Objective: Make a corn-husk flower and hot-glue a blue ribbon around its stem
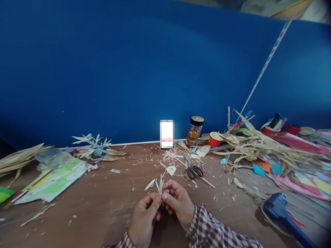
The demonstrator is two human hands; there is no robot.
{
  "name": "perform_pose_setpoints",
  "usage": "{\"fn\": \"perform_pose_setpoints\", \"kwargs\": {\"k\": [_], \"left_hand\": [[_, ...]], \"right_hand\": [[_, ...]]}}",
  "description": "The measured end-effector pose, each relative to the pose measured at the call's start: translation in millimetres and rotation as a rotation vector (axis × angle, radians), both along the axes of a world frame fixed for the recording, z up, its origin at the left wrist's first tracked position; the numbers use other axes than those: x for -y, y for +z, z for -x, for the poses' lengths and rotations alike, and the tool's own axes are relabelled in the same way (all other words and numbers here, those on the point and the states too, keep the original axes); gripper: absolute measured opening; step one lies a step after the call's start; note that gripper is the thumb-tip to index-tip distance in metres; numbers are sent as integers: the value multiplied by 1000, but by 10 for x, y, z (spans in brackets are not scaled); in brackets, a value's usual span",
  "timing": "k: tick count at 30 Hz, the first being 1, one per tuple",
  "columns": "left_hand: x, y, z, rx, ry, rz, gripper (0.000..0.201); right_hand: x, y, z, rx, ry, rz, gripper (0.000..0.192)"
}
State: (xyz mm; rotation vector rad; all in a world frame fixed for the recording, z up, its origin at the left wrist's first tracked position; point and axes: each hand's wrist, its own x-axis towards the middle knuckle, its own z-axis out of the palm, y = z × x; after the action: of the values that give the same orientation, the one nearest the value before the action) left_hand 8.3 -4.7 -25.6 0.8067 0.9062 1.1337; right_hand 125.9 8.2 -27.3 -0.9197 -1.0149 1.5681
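Low in the middle of the head view, a small corn-husk flower with pale pointed petals stands upright between my hands. My left hand pinches its base between thumb and forefinger. From the other side, my right hand grips it at the same spot, fingers curled. A thin stem seems to run down below the fingers, mostly hidden by them. One loose pale petal piece shows just left of the flower. Black-handled scissors lie on the table beyond my right hand, among husk scraps.
A blue glue gun lies at the right. Behind stand a lidded jar, a red paper cup and a bright blurred screen. Dried husks pile up at right; finished-looking husk flowers and a painted sheet lie left.
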Motion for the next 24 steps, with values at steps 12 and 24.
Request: {"fn": "perform_pose_setpoints", "kwargs": {"k": [12, 24], "left_hand": [[-23, -151, 28, -127, -34, -70, 26], [-20, -52, 84, -391, 62, -82, 31]], "right_hand": [[26, 21, 7, 96, 10, -49, 29], [10, 25, 2, 136, -31, -32, 27]]}}
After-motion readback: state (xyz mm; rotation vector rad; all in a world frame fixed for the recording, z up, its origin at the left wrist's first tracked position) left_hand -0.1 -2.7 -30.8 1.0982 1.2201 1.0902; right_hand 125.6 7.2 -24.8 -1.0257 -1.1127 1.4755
